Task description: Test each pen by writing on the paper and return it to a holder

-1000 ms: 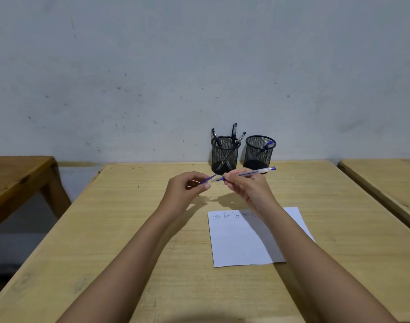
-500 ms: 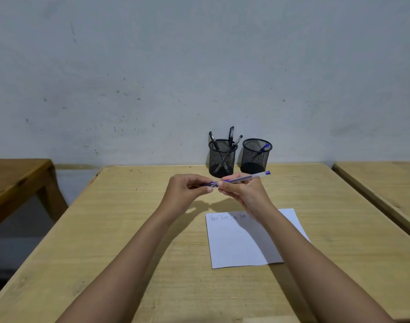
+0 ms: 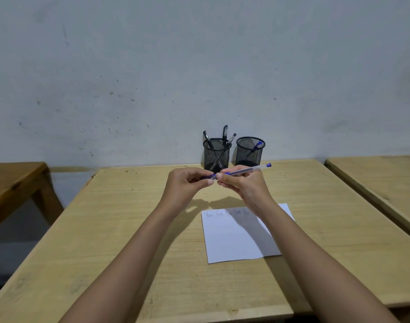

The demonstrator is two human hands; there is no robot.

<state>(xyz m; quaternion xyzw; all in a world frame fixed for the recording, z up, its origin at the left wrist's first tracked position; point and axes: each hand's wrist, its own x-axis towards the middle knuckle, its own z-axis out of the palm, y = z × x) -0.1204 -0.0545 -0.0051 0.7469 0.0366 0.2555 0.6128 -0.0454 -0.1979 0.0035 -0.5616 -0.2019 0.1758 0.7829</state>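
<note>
1. Clear-barrelled blue pen is held level just in front of the two black mesh holders, over the surface.
2. Right hand pinches the barrel; left hand pinches the blue cap end, looks like capping it before dropping it in.

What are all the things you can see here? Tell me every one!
Pen holders: 2, black mesh, back of the middle table by the wall.
Pens in left holder: 3, black.
Pen in right holder: 1, blue cap.
Held pen: 1, clear with blue cap, above the table.
Paper: 1, white, writing along its top, on the table.
Tables: 3, wooden, middle, left and right.
Wall: 1, grey, scuffed.
Hands: 2, left hand and right hand, both on the held pen.
</note>
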